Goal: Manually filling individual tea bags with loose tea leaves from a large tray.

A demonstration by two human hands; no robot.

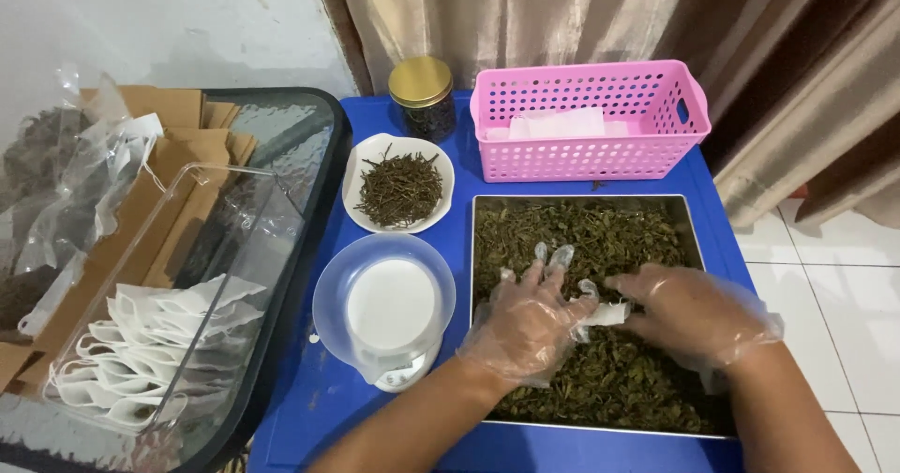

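Both hands wear clear plastic gloves and hover over a metal tray (696, 222) filled with dried green leaves (600, 234). My left hand (527, 321) and my right hand (692, 312) together hold a small white filter bag (605, 315) between them, just above the leaves. The left hand's fingers are partly spread while pinching the bag's left edge. My right hand's fingers curl around the bag's right side.
A clear bowl (330, 297) sits on a small scale (398, 375) left of the tray. A white dish of dark twigs (399, 188), a gold-lidded jar (423, 98) and a pink basket (589, 121) stand behind. A clear box of white bags (157, 337) sits at left.
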